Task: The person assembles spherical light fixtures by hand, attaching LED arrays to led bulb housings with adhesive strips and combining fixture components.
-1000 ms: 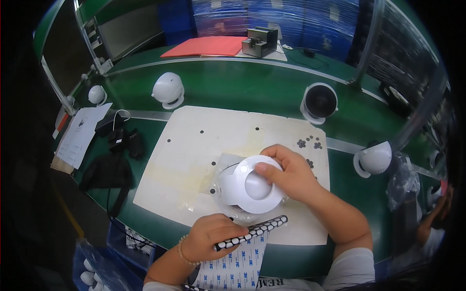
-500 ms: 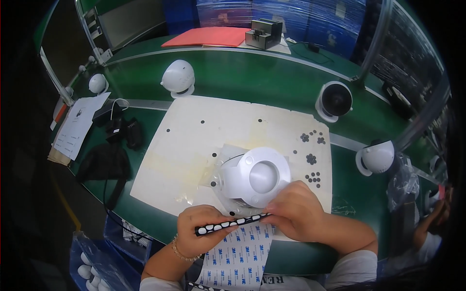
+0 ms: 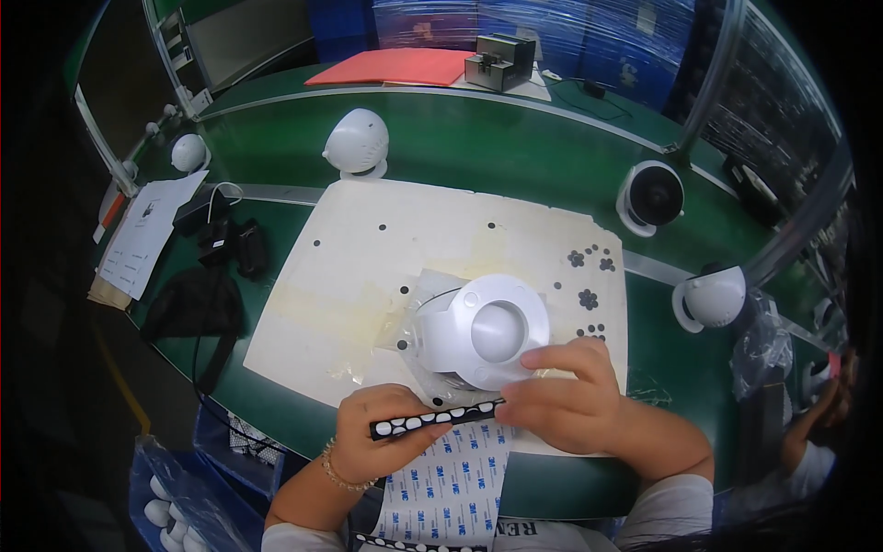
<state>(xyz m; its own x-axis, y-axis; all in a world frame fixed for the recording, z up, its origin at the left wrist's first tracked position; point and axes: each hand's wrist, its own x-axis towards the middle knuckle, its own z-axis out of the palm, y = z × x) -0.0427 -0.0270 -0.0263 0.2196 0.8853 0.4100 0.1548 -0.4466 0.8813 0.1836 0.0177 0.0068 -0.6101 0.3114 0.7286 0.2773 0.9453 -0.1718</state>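
In my left hand (image 3: 372,428) is a folded sheet of sticky pads (image 3: 441,492), pinched along the fold. Its upper edge shows as a black strip with white ovals; printed white backing paper hangs below. My right hand (image 3: 570,400) is at the strip's right end, thumb and middle finger seemingly still pinching it; the contact is partly hidden. The right index finger reaches apart, its tip by the rim of a white ring-shaped base (image 3: 543,322). That base lies on clear plastic wrapping (image 3: 418,363), just beyond both hands, its round recess facing up.
Small black discs (image 3: 589,299) lie on a large pale board (image 3: 313,313), several clustered at right. White camera units (image 3: 357,143) stand along a green belt (image 3: 497,152). Black adapters (image 3: 221,241) and papers (image 3: 152,230) are at left. A blue bin (image 3: 189,506) sits lower left.
My right index finger has lifted off the strip toward the white base. Camera units on the green belt have shifted right. My left hand keeps its hold.
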